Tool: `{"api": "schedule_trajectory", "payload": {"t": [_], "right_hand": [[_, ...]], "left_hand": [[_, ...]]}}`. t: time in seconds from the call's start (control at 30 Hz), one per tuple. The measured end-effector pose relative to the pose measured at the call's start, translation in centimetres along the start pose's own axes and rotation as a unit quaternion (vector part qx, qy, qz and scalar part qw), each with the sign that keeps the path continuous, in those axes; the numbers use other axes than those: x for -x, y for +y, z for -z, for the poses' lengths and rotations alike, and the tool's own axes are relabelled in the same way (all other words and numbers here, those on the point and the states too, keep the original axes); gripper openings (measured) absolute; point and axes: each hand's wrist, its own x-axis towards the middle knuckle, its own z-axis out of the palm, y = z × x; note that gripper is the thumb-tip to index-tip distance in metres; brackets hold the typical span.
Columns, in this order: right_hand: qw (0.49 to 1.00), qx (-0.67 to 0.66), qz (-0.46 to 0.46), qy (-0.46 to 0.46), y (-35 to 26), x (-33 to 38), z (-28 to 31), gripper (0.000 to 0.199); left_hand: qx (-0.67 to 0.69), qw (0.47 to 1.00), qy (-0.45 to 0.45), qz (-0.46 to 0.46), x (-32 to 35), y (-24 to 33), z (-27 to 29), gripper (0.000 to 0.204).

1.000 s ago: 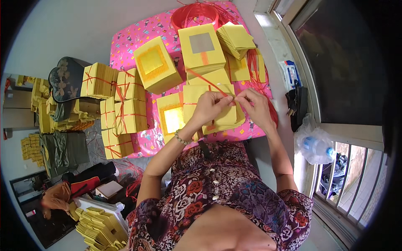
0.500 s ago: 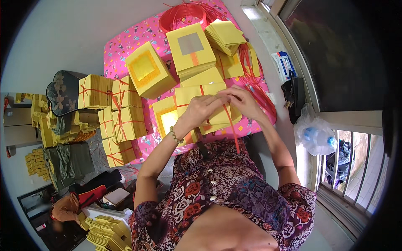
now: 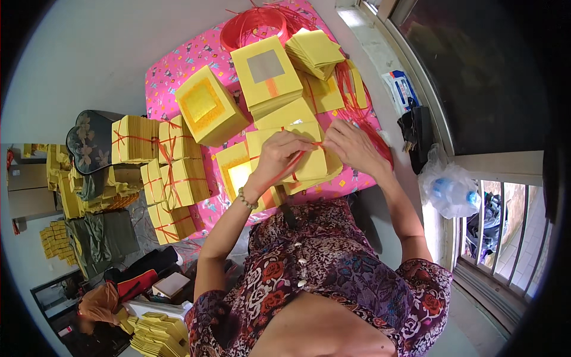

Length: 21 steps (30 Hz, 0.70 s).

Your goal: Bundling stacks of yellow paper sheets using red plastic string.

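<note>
A bundle of yellow paper sheets [image 3: 313, 162] lies before me near the front edge of the pink patterned cloth. Red plastic ribbon [image 3: 293, 162] runs around it and crosses its top. My left hand [image 3: 281, 153], with a beaded bracelet at the wrist, pinches the ribbon over the bundle's top; a strand trails back toward that wrist. On the other side of the crossing, my right hand [image 3: 351, 146] grips the ribbon, and a short piece shows stretched between my fingertips. Partly under the bundle's left side sits a yellow sheet with a gold square [image 3: 237, 171].
Beyond stand taller yellow paper stacks [image 3: 266, 65] and a red coil of ribbon [image 3: 253, 27]. Loose red strands [image 3: 357, 89] lie along the right of the pink cloth [image 3: 172, 71]. Tied bundles [image 3: 185, 178] are piled at left. A barred window [image 3: 505, 232] is at right.
My hands have moved apart from each other, drawing the ribbon between them. The loose end that hung down in front of the bundle now trails by my left wrist.
</note>
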Motion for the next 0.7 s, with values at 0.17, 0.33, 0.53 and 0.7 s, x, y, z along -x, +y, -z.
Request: {"api": "schedule_trajectory", "payload": {"t": [0.17, 0.33, 0.53, 0.7], "right_hand": [[1.0, 0.013, -0.001, -0.022, 2.2, 1.4, -1.6, 0.02], [0.998, -0.058, -0.035, -0.002, 2.6, 1.8, -2.8, 0.02], [0.992, -0.112, -0.051, 0.0, 3.1, 2.0, -3.4, 0.022], [0.993, -0.104, -0.057, -0.014, 2.9, 1.9, -3.0, 0.021]], "left_hand": [[-0.039, 0.997, -0.034, 0.062, 1.3, -0.6, 1.3, 0.014], [0.037, 0.992, -0.025, 0.12, 1.4, -0.8, 1.5, 0.017], [0.175, 0.972, -0.109, 0.114, -0.7, 0.1, 0.7, 0.01], [0.248, 0.933, -0.136, 0.223, -0.9, 0.1, 1.1, 0.011]]}}
